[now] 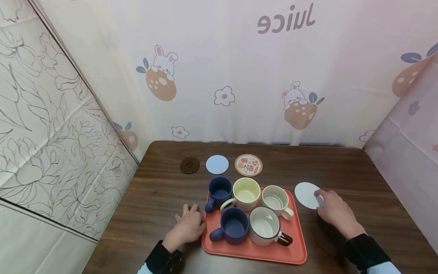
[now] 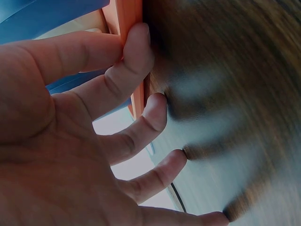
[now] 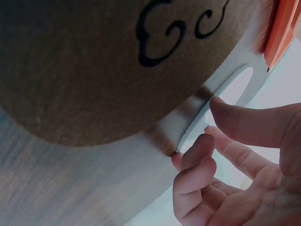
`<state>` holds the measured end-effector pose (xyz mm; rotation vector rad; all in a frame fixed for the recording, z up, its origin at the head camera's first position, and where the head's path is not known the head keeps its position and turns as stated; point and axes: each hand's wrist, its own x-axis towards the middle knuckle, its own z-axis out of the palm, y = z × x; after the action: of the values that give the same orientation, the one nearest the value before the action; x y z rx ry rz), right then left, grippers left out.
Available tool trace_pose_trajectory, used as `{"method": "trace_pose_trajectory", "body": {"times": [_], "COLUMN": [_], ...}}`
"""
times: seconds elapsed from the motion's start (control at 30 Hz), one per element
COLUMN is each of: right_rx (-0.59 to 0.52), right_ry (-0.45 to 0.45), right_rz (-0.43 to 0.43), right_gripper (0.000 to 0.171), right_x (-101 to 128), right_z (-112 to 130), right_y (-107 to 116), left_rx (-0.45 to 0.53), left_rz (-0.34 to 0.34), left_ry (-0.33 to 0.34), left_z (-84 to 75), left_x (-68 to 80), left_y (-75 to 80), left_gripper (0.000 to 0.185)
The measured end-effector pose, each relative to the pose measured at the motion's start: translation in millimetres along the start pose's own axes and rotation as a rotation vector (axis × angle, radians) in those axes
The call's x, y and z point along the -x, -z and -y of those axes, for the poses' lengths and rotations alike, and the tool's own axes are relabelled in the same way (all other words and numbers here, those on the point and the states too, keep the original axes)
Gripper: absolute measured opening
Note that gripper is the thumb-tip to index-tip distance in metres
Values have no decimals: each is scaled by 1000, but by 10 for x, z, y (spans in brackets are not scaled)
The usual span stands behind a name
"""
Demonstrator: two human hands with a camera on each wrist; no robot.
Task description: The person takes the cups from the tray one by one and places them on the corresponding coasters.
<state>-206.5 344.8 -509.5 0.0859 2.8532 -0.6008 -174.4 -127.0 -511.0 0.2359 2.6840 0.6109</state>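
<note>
Five mugs crowd a coral tray before you as your right hand pinches a white disc between thumb and fingers on the tabletop's right side, just beside the tray. Your left hand is at the tray's left edge, its fingers spread and slightly bent, several tips on the wooden table; the thumb and index finger meet at the rim, though whether they grip it you cannot tell. Dark blue, pale yellow and cream mugs form the back row; a second dark blue mug and a white one with a black handle stand in front. Behind the tray lie a dark brown disc, a pale blue disc and an illustrated disc. Seen from your right wrist, a brown round piece with black markings fills the near view.
</note>
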Motion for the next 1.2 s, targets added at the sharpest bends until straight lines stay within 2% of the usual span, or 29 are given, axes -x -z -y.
{"method": "trace_pose_trajectory", "body": {"times": [0.4, 0.6, 0.87, 1.07, 1.2], "right_rx": [9, 9, 2, -3, -9], "right_ry": [10, 13, 24, 55, 61], "right_rz": [-41, -32, -52, -79, -67], "right_gripper": [53, 55, 50, 49, 49], "right_x": [-82, -121, -146, -226, -271], "right_z": [49, 78, 102, 137, 161], "right_y": [-17, -21, -33, -44, -38], "left_rx": [-4, -12, -34, -24, -26], "left_rz": [21, 4, -8, 8, -10], "left_ry": [15, 16, -48, -41, -51], "left_z": [9, 11, 74, 50, 86], "left_x": [-22, -18, -29, -29, -45], "left_y": [-3, -2, -31, -10, -53], "left_gripper": [25, 27, 32, 33, 33]}}
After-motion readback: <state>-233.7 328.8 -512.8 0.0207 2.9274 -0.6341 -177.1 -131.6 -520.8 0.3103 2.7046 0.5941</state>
